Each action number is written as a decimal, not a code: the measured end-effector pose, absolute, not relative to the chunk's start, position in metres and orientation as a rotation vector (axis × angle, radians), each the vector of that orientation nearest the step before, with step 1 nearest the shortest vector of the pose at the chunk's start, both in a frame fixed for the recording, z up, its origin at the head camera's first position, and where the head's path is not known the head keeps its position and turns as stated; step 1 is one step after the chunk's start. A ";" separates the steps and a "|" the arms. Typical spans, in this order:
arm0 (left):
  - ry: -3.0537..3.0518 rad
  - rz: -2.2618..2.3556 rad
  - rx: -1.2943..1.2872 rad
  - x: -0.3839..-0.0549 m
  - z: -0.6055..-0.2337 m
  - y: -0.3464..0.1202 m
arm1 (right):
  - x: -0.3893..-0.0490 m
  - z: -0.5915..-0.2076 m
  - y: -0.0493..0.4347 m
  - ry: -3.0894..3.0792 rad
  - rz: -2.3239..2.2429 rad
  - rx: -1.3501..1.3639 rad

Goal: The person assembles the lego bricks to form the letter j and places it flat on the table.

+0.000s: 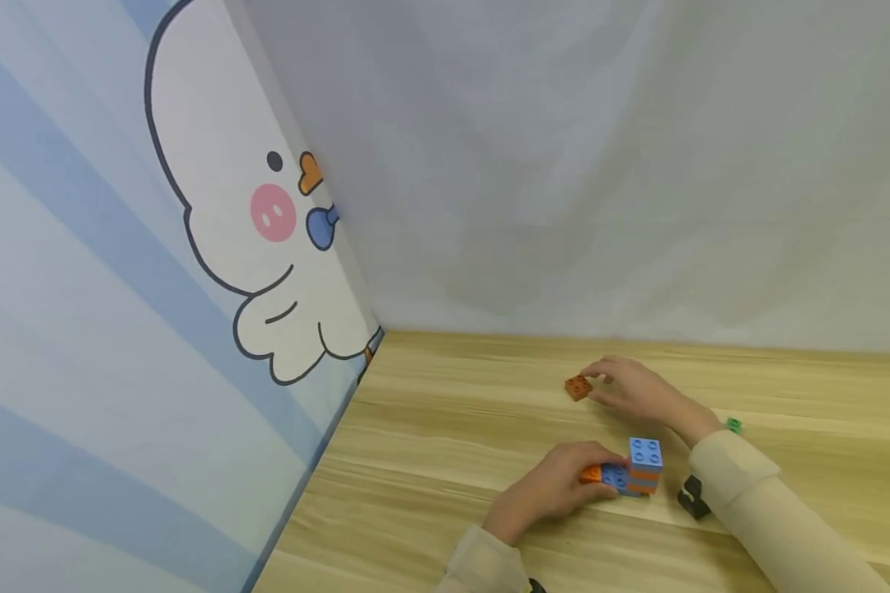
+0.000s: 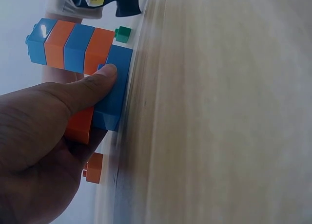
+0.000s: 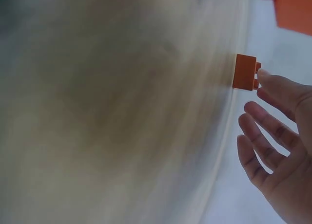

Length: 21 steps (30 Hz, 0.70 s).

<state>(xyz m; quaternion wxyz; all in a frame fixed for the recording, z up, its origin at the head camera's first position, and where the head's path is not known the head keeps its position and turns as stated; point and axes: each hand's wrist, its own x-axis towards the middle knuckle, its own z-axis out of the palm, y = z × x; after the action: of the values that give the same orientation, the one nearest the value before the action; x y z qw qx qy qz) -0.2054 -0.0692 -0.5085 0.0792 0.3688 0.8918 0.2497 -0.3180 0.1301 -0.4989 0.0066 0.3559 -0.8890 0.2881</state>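
Left hand (image 1: 552,486): gripping the blue-and-orange build (image 1: 644,475) by its low end!
Right hand (image 1: 638,395): fingers loosely spread, right at the small orange brick (image 1: 578,387), contact hard to call!
Small orange brick: sitting on the table (image 1: 415,420), beyond the build!

Glossy plastic bricks (image 2: 79,46), wood-grained tabletop (image 1: 430,428)

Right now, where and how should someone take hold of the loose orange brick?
I'd pinch two opposite side walls, coming down from the right, where the right hand is. The brick lies flat on the table, studs up, so its sides look free, with no other brick against it.
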 end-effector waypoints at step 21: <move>2.678 0.727 1.110 -0.206 -0.510 -0.070 | -0.331 -0.494 0.123 -2.822 0.919 1.167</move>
<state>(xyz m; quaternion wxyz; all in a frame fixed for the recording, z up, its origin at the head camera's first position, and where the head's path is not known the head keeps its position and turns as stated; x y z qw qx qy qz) -0.2055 -0.0696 -0.5104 0.0762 0.3703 0.8935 0.2424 -0.3307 0.1228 -0.4939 -0.0239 0.3657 -0.8847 0.2881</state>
